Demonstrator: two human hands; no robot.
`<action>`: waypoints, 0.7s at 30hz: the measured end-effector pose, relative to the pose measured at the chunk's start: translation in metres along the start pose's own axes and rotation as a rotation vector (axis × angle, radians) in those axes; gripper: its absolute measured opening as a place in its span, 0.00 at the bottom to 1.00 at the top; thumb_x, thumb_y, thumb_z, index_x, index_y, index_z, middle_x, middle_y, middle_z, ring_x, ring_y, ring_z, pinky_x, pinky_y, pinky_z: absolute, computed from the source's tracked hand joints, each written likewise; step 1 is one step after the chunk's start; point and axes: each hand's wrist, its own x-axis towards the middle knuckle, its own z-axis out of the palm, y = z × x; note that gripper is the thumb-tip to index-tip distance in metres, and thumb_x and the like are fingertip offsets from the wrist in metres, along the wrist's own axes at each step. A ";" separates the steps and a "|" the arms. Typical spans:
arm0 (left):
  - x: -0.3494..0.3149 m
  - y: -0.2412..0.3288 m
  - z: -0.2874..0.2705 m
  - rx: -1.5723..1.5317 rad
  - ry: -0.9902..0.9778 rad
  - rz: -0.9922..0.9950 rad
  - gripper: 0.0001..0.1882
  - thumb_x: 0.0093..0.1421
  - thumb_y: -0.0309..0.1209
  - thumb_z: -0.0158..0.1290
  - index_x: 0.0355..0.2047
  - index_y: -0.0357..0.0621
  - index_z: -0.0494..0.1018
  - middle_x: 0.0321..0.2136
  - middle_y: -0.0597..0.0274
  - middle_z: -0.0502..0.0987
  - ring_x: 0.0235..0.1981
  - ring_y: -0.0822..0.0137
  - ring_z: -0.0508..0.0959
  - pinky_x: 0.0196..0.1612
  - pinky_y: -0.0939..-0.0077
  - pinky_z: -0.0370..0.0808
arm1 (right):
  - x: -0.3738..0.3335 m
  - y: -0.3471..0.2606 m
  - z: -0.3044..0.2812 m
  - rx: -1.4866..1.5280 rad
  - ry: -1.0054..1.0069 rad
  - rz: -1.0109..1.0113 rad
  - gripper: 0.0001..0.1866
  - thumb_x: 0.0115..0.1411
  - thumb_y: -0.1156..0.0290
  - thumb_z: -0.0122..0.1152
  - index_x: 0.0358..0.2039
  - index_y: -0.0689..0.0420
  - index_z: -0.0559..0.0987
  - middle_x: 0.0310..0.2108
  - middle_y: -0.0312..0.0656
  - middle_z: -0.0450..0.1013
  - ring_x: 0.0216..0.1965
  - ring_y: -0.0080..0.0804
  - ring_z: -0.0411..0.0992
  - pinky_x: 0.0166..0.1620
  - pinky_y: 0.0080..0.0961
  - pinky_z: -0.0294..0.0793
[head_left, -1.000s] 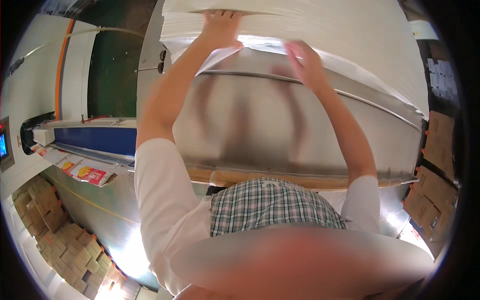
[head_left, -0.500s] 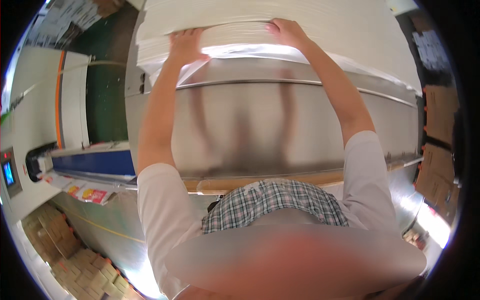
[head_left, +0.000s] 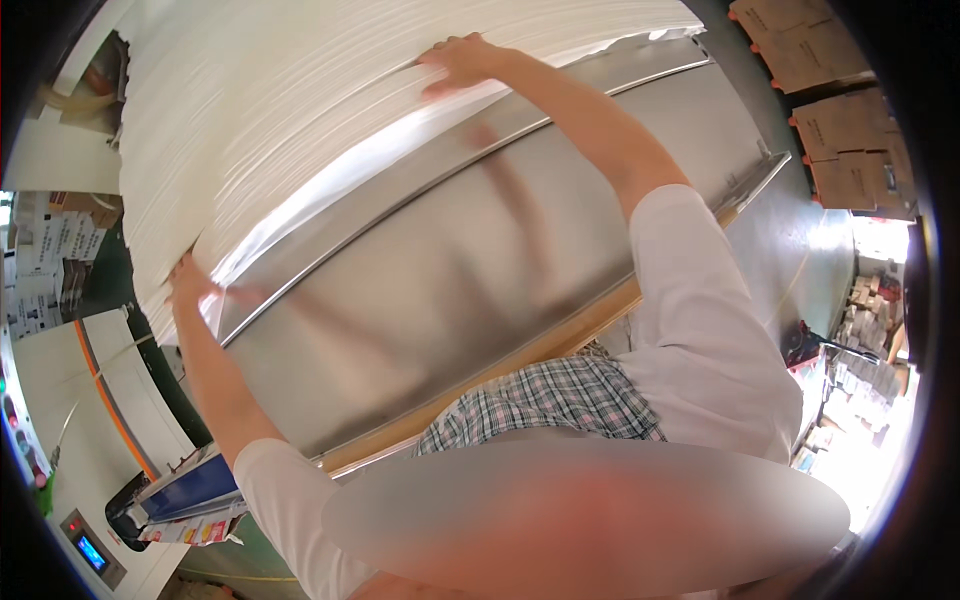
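Note:
A wide, thick stack of thin white sheets (head_left: 270,110) lies on a shiny metal surface, its many layers showing along the near edge. My left hand (head_left: 188,284) grips that edge at the stack's near left corner, fingers tucked in at a small gap between layers and thumb lower down. Farther right, my right hand (head_left: 462,64) holds the same edge, its fingertips at another dark gap and its thumb spread below. A pale, glossy strip, perhaps film, shows under the stack between the hands. Exactly how many layers each hand grips is hidden.
Below the stack, a brushed metal panel (head_left: 430,290) with a raised bar reflects my arms. A wooden edge (head_left: 500,365) runs near my waist. Left stands a white machine with a lit screen (head_left: 91,550) and a blue beam (head_left: 195,488). Cardboard boxes (head_left: 850,150) are piled at right.
The view has turned, so the stack now slants up to the right. My hands are farther apart along its edge, the left now at the left corner.

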 end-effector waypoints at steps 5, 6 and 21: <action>0.028 -0.028 0.024 0.026 0.003 -0.045 0.58 0.30 0.27 0.66 0.59 0.48 0.41 0.59 0.52 0.48 0.60 0.50 0.48 0.51 0.30 0.51 | -0.038 0.128 -0.030 -0.087 -0.305 0.047 0.49 0.33 0.48 0.67 0.58 0.41 0.56 0.56 0.38 0.57 0.58 0.40 0.52 0.55 0.54 0.48; 0.044 -0.056 0.035 0.049 0.034 -0.024 0.58 0.30 0.26 0.66 0.59 0.49 0.41 0.59 0.52 0.48 0.61 0.51 0.48 0.53 0.33 0.50 | -0.039 0.156 -0.032 -0.111 -0.335 0.072 0.51 0.31 0.52 0.70 0.58 0.41 0.55 0.56 0.38 0.57 0.58 0.41 0.52 0.55 0.55 0.48; 0.057 -0.088 0.099 -0.290 0.495 0.264 0.39 0.34 0.27 0.62 0.50 0.54 0.62 0.51 0.55 0.64 0.54 0.50 0.60 0.55 0.59 0.57 | -0.103 0.348 0.001 -0.147 0.024 0.478 0.34 0.35 0.69 0.69 0.47 0.52 0.67 0.49 0.46 0.62 0.53 0.46 0.58 0.55 0.38 0.56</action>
